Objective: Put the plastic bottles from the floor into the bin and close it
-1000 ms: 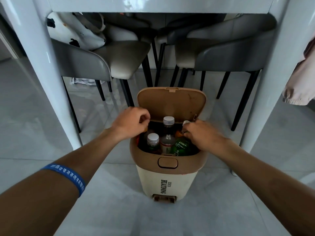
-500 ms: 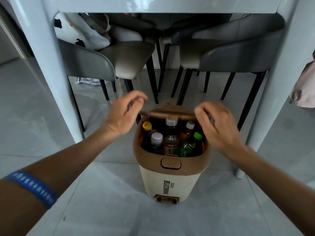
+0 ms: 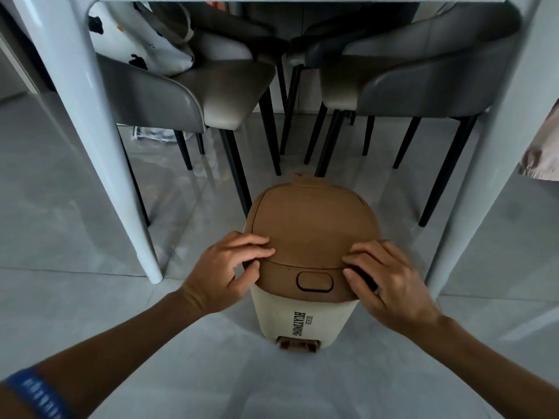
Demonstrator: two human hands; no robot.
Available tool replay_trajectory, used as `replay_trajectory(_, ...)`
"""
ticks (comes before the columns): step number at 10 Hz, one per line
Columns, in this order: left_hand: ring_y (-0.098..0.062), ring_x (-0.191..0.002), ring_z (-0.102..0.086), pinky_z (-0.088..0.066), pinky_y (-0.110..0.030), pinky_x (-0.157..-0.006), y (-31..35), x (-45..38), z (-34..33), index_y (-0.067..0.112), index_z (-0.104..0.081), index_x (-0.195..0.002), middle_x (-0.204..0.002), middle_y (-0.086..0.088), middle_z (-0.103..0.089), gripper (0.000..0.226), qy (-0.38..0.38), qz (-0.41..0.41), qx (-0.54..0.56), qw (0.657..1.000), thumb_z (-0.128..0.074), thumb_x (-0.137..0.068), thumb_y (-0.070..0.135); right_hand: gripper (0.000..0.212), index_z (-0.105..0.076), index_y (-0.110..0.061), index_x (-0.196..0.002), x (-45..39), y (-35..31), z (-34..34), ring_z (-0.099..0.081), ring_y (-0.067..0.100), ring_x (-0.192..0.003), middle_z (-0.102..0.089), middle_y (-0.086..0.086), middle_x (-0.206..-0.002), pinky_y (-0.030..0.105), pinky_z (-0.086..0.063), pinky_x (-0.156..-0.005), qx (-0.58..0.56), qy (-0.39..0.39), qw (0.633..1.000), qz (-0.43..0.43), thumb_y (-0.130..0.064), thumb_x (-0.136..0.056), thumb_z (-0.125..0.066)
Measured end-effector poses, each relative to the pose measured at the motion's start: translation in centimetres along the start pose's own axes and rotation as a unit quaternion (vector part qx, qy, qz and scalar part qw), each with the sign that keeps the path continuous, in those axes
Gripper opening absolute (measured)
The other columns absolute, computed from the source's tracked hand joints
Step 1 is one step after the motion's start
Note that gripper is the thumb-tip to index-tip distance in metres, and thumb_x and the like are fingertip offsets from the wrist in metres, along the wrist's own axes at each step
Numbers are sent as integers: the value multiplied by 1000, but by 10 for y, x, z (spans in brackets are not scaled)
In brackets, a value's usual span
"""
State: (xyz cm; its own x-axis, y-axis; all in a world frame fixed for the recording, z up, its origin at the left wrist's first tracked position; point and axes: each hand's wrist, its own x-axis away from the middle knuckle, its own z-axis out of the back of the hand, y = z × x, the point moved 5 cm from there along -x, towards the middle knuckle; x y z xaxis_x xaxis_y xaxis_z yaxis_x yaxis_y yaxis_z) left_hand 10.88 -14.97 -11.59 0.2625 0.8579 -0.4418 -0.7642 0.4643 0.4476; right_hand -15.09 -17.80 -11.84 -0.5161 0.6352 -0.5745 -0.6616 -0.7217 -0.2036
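Observation:
The cream bin (image 3: pixel 305 319) stands on the grey floor in front of me, its brown lid (image 3: pixel 308 228) lying flat over the opening. The bottles inside are hidden under the lid. My left hand (image 3: pixel 230 270) rests on the lid's front left corner, fingers spread over the seam. My right hand (image 3: pixel 390 279) lies on the front right corner, fingertips on the lid and thumb against the brown collar. A push button (image 3: pixel 314 281) sits on the collar between my hands, and a pedal (image 3: pixel 298 343) juts out at the bin's base.
A white table leg (image 3: pixel 99 140) stands to the left of the bin and another (image 3: pixel 484 164) to the right. Two grey chairs (image 3: pixel 217 95) (image 3: pixel 408 83) with black legs stand behind it, a spotted bag (image 3: pixel 142 37) on the left one. A beige cloth (image 3: pixel 544 152) hangs at the right edge.
The lid went from upright to halfway down to flat on the bin, covering the bottles. Both hands came down with it and now rest on its front corners.

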Motion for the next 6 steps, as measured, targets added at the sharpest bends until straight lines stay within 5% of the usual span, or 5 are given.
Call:
replay_trajectory(3, -15, -111, -55, -48, -34, -91, -3, -1, 3, 15, -69, -114, -122, 3, -62, 33, -4, 3, -8, 1000, -55, -88, 30, 39, -67, -10, -112, 4, -8, 3, -59, 22, -101, -64, 5, -116, 39, -52, -84, 12, -45, 999, -10, -40, -97, -47)
replay_trajectory(6, -15, -115, -54, -45, -38, -97, 3, -7, 15, 14, -68, -111, -119, -1, -62, 32, 50, 27, 25, 998, -54, -89, 32, 37, -64, -10, -115, -14, -24, 20, -58, 23, -106, -63, 8, -123, 44, -50, -88, -16, 10, 1000, -4, -38, -97, -47)
